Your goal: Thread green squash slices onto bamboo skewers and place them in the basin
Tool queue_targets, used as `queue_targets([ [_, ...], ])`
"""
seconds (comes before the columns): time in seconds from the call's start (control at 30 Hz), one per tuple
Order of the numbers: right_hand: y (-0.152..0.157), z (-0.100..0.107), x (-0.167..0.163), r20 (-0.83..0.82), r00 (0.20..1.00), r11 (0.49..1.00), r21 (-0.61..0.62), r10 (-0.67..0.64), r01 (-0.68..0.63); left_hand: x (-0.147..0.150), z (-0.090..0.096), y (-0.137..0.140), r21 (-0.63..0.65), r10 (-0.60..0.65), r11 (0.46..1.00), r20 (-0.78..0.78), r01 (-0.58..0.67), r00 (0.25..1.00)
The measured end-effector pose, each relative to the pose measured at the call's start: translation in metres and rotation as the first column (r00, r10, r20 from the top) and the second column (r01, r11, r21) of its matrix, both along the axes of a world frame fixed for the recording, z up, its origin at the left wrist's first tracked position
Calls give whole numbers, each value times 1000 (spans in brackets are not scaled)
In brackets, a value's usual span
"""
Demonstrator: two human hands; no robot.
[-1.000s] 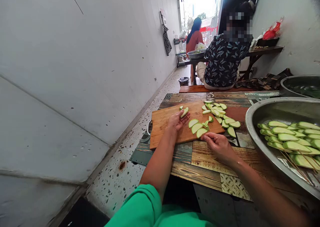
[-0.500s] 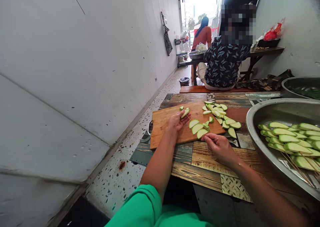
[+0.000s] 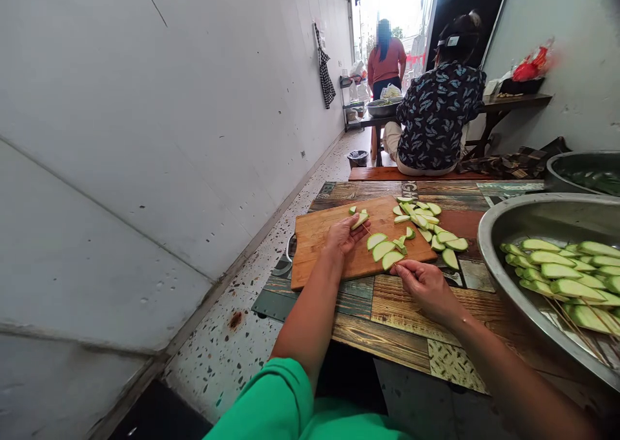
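Observation:
My left hand (image 3: 343,234) is closed around a pale green-edged zucchini slice (image 3: 359,221) above the cutting board (image 3: 317,249). A thin wooden skewer (image 3: 367,230) runs from that slice towards my right hand (image 3: 422,283). Along its line sit several half-round zucchini slices (image 3: 383,251), apparently threaded on it. The fingertips of my right hand pinch the skewer's near end, just beyond the last slice at the board's front edge. Small zucchini offcuts (image 3: 400,243) lie beside the slices, and a pile of cut zucchini (image 3: 426,219) spreads over the board's right side onto the table.
A large metal basin (image 3: 489,246) with skewered zucchini slices (image 3: 557,269) stands on the right, with a second basin (image 3: 557,165) behind it. The patterned table (image 3: 402,340) borders a bench (image 3: 372,174), where a person (image 3: 438,120) sits. Another person (image 3: 386,68) stands by the doorway.
The person by the doorway has straightened up from leaning and shifted slightly left. My hands, the skewer and the slices look practically unmoved.

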State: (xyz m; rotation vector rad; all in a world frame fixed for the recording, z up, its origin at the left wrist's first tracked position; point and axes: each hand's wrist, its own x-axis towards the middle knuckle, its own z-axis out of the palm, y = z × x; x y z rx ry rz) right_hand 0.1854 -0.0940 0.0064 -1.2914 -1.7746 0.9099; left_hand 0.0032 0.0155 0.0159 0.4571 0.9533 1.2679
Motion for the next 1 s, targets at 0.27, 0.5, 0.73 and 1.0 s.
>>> queue_targets([
  [0.27,0,-4,1,-12,1000,999,-47,-3,2,3,2,-3,24,-17,1000,-57,18,998],
  [0.5,0,-5,-1,-17,1000,999,-36,-21,21,9,4,-7,10,-48,999,-96,49,994],
  [0.73,4,-12,-2,-59,998,999,-4,-34,34,15,6,-7,-26,-56,998,-48,55,997],
  [1.0,4,-13,-5,-167,986,997,-73,-22,10,20,3,-3,-29,-19,999,66,21,998],
])
